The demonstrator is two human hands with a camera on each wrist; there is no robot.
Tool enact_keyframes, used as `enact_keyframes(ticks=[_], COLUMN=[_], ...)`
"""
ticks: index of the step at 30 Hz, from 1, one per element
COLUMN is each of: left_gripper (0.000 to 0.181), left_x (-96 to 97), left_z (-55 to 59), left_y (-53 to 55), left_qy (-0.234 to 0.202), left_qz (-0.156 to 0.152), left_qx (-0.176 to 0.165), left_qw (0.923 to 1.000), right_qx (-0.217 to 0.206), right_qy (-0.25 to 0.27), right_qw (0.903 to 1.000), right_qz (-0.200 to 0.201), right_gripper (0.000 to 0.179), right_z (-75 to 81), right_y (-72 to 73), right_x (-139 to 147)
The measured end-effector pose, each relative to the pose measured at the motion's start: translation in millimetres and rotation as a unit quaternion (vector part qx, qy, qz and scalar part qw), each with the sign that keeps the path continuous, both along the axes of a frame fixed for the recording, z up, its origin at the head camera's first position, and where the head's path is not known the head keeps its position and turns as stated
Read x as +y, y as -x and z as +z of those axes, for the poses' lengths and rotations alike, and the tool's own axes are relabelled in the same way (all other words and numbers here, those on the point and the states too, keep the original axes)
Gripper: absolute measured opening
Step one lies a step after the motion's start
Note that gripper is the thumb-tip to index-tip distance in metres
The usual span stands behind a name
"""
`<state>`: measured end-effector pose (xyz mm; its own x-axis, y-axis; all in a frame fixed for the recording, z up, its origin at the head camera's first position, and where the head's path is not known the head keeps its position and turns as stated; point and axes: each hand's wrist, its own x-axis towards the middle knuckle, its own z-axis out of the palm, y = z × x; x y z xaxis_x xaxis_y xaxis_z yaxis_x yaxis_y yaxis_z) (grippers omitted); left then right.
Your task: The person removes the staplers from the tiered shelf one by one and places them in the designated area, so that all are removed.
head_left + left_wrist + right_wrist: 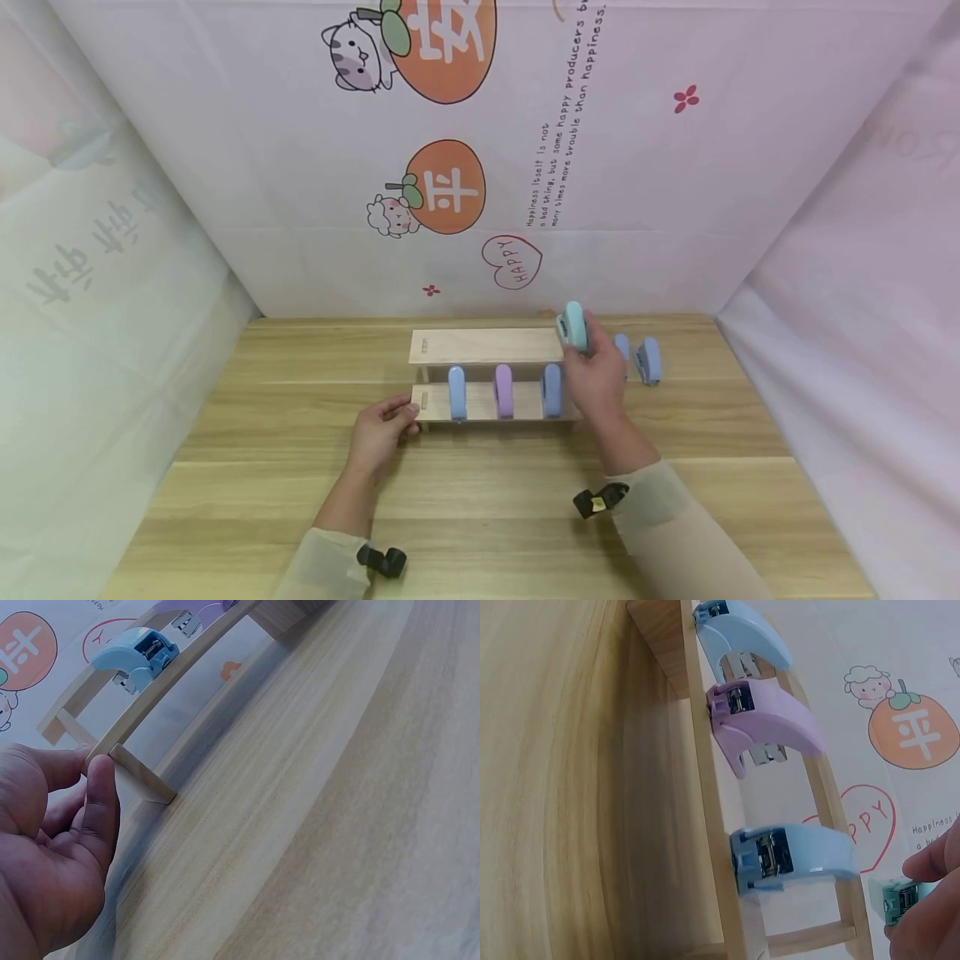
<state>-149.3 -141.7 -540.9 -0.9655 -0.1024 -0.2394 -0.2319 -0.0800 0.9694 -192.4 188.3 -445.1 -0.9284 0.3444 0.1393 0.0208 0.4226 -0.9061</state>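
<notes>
My right hand [597, 379] holds a mint-green stapler [574, 327] at the right end of the upper board [487, 345] of a two-step wooden rack. In the right wrist view, that mint stapler [891, 901] is partly hidden by the fingers. My left hand [377, 435] pinches the left end of the lower board [480, 405] between thumb and fingers. Along the lower board stand a light blue stapler [457, 392], a purple stapler [504, 392] and a darker blue stapler [552, 390], spaced apart.
Right of the rack, one blue stapler [649, 361] sits on the wooden table [495, 508], with another blue stapler [622, 343] partly behind my right hand. A white printed cloth [600, 250] rises behind the table, and cloth also hangs at both sides.
</notes>
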Motion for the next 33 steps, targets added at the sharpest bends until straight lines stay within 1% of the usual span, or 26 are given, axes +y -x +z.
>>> enact_keyframes(ticks=[7, 12, 15, 19, 24, 27, 33], left_gripper=[0.038, 0.037, 0.037, 0.038, 0.038, 0.037, 0.04], left_x=[0.8, 0.9, 1.5, 1.6, 0.7, 0.8, 2.7], left_z=[1.4, 1.7, 1.7, 2.1, 2.4, 1.7, 2.2], left_y=[-0.6, -0.8, -1.0, -1.7, -2.3, -1.6, -1.5], left_qy=[0.008, 0.009, 0.007, 0.006, 0.004, 0.003, 0.007], left_qz=[0.005, 0.004, 0.004, 0.005, 0.012, 0.014, 0.007], left_qx=[-0.003, -0.004, -0.003, -0.003, -0.005, -0.003, 0.004], left_qw=[0.9999, 0.9999, 1.0, 1.0, 0.9999, 0.9999, 0.9999], right_qx=[0.012, -0.003, -0.006, 0.003, 0.029, 0.036, 0.021], right_qy=[0.007, 0.016, 0.012, 0.008, 0.018, 0.026, 0.035], right_qw=[0.9999, 0.9999, 0.9999, 1.0, 0.9994, 0.999, 0.9991], right_qz=[-0.003, 0.002, 0.001, 0.0, 0.001, -0.001, -0.007], right_gripper=[0.065, 0.065, 0.064, 0.066, 0.066, 0.066, 0.066], right_z=[-1.4, -2.4, -4.2, -7.1, -9.1, -9.5, -10.2], right_y=[-1.4, -2.7, -3.1, -3.4, -3.1, -2.9, -3.4], right_x=[6, 9, 10, 14, 16, 18, 24])
